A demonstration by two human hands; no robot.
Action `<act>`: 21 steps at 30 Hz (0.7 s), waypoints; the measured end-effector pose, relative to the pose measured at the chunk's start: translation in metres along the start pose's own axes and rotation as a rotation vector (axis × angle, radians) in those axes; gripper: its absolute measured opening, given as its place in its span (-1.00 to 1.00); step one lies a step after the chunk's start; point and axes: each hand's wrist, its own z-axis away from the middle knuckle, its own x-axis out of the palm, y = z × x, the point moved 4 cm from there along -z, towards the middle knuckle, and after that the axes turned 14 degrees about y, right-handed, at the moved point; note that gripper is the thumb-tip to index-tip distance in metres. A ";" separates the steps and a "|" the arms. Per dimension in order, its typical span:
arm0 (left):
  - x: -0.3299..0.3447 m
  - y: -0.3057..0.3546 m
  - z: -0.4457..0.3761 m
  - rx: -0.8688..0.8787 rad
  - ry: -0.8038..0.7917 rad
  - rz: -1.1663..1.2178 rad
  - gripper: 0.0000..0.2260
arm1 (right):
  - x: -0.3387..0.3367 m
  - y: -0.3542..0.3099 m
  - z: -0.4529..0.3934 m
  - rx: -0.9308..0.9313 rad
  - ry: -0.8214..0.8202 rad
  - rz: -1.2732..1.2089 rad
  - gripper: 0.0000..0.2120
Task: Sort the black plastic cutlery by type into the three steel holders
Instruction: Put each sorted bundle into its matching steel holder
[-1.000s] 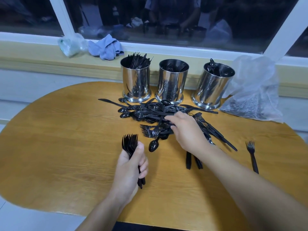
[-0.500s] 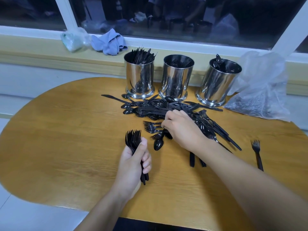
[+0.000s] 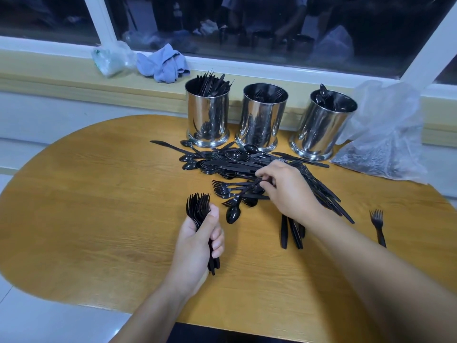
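A heap of black plastic cutlery (image 3: pixel 232 164) lies on the wooden table (image 3: pixel 99 206) in front of three steel holders. The left holder (image 3: pixel 207 115) is packed with knives, the middle holder (image 3: pixel 261 117) shows forks, the right holder (image 3: pixel 321 127) shows spoons. My left hand (image 3: pixel 197 243) grips a bundle of forks (image 3: pixel 197 206), tines up. My right hand (image 3: pixel 284 189) reaches into the heap and pinches the handle of a fork (image 3: pixel 243 193). A spoon (image 3: pixel 233 215) lies just below it.
A lone fork (image 3: pixel 377 222) lies at the right of the table. A clear plastic bag (image 3: pixel 385 142) sits beside the right holder. On the window sill rest a blue cloth (image 3: pixel 163 63) and a crumpled bag (image 3: pixel 111 58). Several handles (image 3: pixel 291 231) lie under my right forearm.
My right hand has shifted slightly within the heap and its fingers have closed on a fork handle. The left hand keeps its bundle in about the same place.
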 end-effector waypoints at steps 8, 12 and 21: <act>0.003 0.001 0.001 -0.004 -0.005 0.008 -0.77 | -0.003 0.018 0.006 -0.035 -0.097 0.214 -0.87; 0.002 0.001 0.001 0.004 -0.013 0.005 -0.79 | 0.000 0.020 0.005 -0.043 -0.064 0.183 -0.93; 0.002 0.001 0.001 0.003 -0.012 0.003 -0.73 | 0.031 -0.021 -0.008 -0.443 -0.143 0.147 -0.83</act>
